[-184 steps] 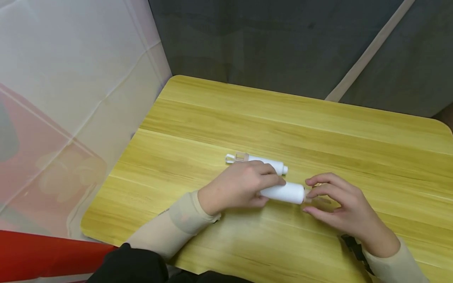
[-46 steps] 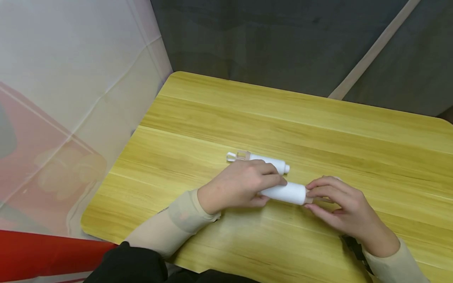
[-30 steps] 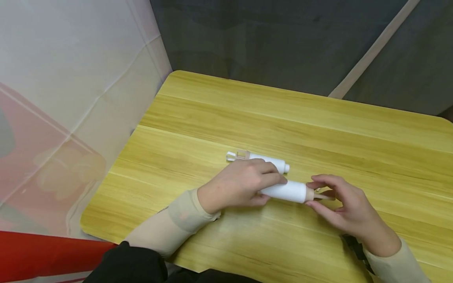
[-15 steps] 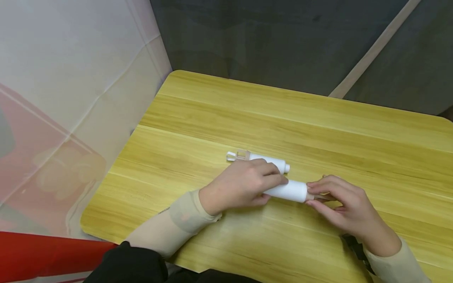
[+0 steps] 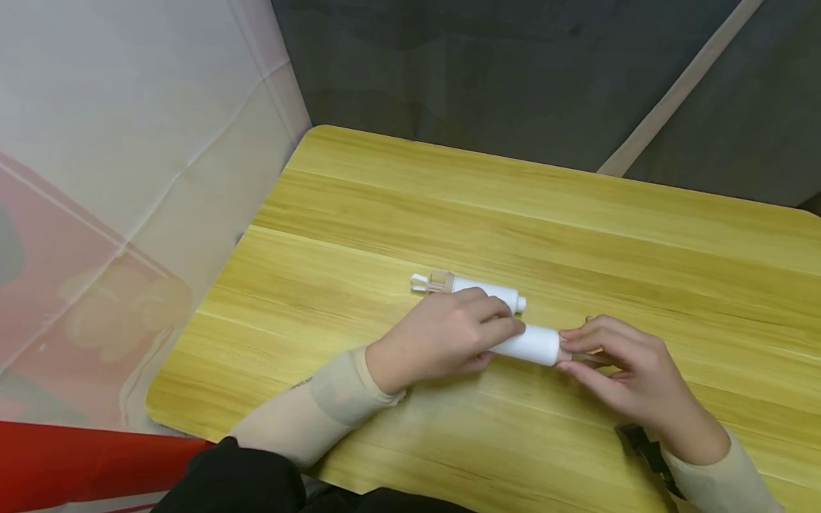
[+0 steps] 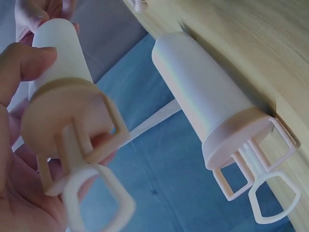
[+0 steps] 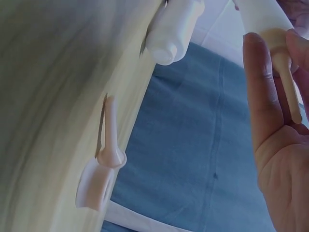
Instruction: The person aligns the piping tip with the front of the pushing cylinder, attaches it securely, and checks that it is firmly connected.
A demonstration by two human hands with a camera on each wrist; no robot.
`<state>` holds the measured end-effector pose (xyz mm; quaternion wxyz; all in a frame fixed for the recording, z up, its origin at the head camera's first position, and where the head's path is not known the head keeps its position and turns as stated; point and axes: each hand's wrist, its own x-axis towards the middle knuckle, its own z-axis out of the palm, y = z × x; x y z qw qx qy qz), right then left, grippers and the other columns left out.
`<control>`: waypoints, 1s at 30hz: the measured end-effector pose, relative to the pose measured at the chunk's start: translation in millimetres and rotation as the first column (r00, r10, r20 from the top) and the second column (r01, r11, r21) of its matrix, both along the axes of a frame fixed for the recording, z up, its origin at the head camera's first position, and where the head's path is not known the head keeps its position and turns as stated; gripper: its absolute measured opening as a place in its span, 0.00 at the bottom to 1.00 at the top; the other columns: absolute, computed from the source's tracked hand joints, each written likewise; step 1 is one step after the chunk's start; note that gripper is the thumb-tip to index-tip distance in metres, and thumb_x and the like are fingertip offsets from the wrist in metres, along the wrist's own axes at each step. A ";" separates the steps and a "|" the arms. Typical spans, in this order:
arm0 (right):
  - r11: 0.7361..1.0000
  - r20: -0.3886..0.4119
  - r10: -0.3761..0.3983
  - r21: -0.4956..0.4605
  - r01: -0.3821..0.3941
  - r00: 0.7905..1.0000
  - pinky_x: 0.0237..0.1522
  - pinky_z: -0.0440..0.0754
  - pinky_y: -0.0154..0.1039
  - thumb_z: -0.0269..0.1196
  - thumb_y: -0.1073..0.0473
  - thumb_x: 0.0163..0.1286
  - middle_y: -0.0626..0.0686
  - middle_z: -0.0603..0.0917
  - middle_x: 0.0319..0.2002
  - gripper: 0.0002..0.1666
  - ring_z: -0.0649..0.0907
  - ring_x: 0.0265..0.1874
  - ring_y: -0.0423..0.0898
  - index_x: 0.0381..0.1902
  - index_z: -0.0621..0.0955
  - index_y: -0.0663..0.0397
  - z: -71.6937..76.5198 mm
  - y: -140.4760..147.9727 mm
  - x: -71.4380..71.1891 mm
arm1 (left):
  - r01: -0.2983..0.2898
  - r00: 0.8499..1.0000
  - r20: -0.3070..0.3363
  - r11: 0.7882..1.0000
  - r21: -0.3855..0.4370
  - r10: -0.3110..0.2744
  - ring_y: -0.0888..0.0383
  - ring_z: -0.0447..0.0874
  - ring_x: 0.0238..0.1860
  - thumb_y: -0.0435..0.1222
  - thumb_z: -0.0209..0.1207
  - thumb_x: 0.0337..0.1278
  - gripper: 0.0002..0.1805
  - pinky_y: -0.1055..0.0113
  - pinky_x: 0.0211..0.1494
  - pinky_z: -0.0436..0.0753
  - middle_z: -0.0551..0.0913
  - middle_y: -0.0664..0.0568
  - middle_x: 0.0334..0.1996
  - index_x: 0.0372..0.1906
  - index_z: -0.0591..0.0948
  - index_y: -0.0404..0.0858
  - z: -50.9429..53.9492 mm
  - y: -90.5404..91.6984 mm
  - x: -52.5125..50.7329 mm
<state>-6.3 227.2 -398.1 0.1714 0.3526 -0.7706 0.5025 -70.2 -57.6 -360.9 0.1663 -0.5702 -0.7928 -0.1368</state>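
My left hand grips the white barrel of a large plastic syringe, held roughly level over the table. Its beige flanged end with two side loops and a white plunger ring faces the left wrist camera. At the other end, thumb and fingertips of my right hand pinch the base of a slim beige nozzle, set against the barrel's mouth. Whether it is fully seated cannot be seen. A second syringe lies just beyond my left hand, its white tip bare.
Another beige nozzle lies on the wooden table, mostly hidden behind my right hand in the head view. A dark cloth hangs at the back and a pale printed sheet at the left.
About a second ago my right index finger stood off the nozzle; now the fingers pinch it again. Both hands and the held syringe have shifted slightly right. The second syringe lies still.
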 end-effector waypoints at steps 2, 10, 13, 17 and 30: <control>0.998 0.027 0.025 -0.067 -0.023 0.999 0.34 0.87 0.29 0.72 0.56 0.73 0.60 0.89 0.38 0.15 0.88 0.42 0.37 0.37 0.88 0.66 -1.9 -1.9 0.5 | 0.011 1.000 -0.001 1.000 0.006 -0.011 0.53 0.87 0.45 0.30 0.70 0.52 0.19 0.63 0.50 0.86 0.88 0.53 0.47 0.51 0.88 0.43 -1.4 2.4 2.5; 0.988 0.069 0.022 -0.152 -0.011 0.997 0.37 0.87 0.28 0.73 0.72 0.69 0.59 0.90 0.37 0.04 0.89 0.39 0.39 0.40 0.88 0.69 -0.1 -4.8 1.4 | 0.018 0.998 0.062 0.999 -0.043 -0.016 0.55 0.86 0.46 0.30 0.70 0.47 0.21 0.65 0.50 0.84 0.88 0.55 0.46 0.51 0.88 0.44 -2.4 9.1 7.5; 0.988 0.033 0.021 -0.153 -0.016 0.999 0.43 0.86 0.29 0.75 0.67 0.68 0.61 0.90 0.39 0.10 0.89 0.42 0.40 0.40 0.88 0.72 5.3 -2.9 -0.1 | -0.040 0.996 0.080 0.998 -0.048 0.044 0.54 0.87 0.47 0.32 0.72 0.45 0.23 0.64 0.52 0.85 0.89 0.54 0.47 0.52 0.88 0.43 0.9 5.9 3.8; 0.999 -0.072 0.015 -0.040 -0.018 0.997 0.45 0.85 0.27 0.77 0.55 0.68 0.63 0.88 0.41 0.20 0.89 0.43 0.39 0.42 0.88 0.71 8.2 -4.7 -2.5 | -0.077 0.990 0.115 0.997 -0.030 0.080 0.52 0.88 0.50 0.33 0.74 0.45 0.24 0.62 0.57 0.85 0.90 0.51 0.50 0.53 0.88 0.42 3.7 3.0 0.6; 1.000 -0.105 -0.028 -0.010 0.027 0.994 0.41 0.86 0.28 0.73 0.50 0.72 0.64 0.89 0.38 0.24 0.89 0.45 0.36 0.39 0.88 0.72 5.9 -5.8 -1.7 | -0.097 0.980 0.177 0.994 0.040 0.088 0.54 0.88 0.42 0.34 0.75 0.44 0.23 0.64 0.51 0.85 0.92 0.53 0.47 0.51 0.90 0.40 2.0 1.8 2.3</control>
